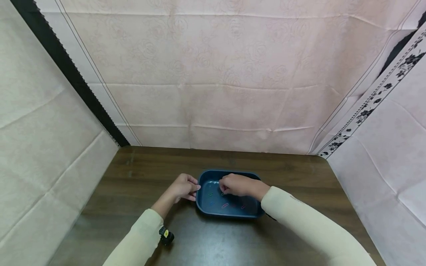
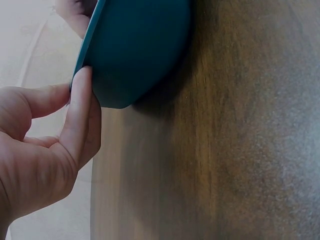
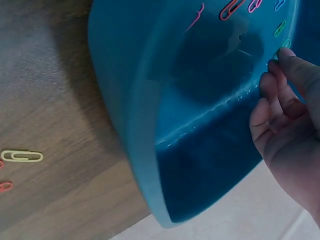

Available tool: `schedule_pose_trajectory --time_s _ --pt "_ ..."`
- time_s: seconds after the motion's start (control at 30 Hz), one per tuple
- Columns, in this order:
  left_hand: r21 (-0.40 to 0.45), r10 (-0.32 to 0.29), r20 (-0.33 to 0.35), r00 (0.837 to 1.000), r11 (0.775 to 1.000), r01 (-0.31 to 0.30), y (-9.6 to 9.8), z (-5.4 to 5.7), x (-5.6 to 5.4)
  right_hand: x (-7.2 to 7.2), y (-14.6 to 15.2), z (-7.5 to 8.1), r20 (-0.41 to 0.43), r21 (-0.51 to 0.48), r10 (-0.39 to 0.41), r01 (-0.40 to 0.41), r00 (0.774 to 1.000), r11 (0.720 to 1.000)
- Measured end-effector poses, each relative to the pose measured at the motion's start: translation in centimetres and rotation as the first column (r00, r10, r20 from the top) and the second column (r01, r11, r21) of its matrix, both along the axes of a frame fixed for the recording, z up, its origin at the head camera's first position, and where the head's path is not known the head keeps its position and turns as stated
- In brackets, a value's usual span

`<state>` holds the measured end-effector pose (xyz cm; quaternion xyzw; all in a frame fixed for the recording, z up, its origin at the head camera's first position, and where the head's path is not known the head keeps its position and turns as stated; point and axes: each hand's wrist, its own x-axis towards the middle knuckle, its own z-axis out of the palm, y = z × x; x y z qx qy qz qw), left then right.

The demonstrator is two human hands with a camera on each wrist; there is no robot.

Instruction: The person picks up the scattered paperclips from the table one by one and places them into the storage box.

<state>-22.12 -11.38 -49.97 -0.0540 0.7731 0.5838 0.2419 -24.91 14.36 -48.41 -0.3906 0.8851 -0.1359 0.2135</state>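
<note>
A blue plastic tray (image 1: 229, 214) stands on the wooden table. My left hand (image 1: 185, 187) pinches its left rim, thumb on one side and fingers on the other, as the left wrist view shows. Inside the tray, my right hand (image 1: 237, 184) has thumb and forefinger together on a light green paper clip (image 3: 286, 43). Close by on the tray floor lie another green paper clip (image 3: 280, 28), a blue one (image 3: 279, 5), a pink one (image 3: 254, 5) and a red one (image 3: 231, 9). A magenta clip (image 3: 196, 17) lies nearer the wall.
In the right wrist view, a yellow paper clip (image 3: 22, 156) and red-orange clips (image 3: 5, 186) lie on the table outside the tray. Pale cloth (image 1: 213, 74) hangs behind the table (image 1: 133, 192) and on both sides. A black device (image 1: 166, 235) sits at the left wrist.
</note>
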Motion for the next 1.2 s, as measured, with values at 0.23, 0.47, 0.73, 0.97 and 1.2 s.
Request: schedule_pose_trajectory --time_s 0.23,0.47,0.73,0.97,1.2 --pt "-0.002 0.006 0.011 1.000 1.000 -0.006 0.1 0.2 0.0 -0.5 -0.8 -0.3 -0.024 0.038 0.015 -0.014 1.000 0.999" --pt "-0.004 0.004 -0.004 1.000 1.000 -0.004 0.1 0.3 0.0 -0.6 -1.2 -0.6 -0.006 0.060 0.015 -0.015 1.000 0.998" --pt "-0.007 0.004 0.000 1.000 1.000 -0.004 0.1 0.3 0.1 -0.4 -1.6 -1.7 0.005 0.092 0.010 -0.010 1.000 0.996" --pt "-0.005 0.002 0.005 1.000 1.000 -0.002 0.1 0.2 0.1 -0.3 -1.8 -1.9 -0.020 0.120 0.005 -0.003 1.000 0.993" --pt "-0.006 0.005 0.004 1.000 1.000 -0.005 0.0 0.3 0.1 -0.3 -1.7 -2.0 -0.039 0.129 0.018 -0.013 0.999 0.992"
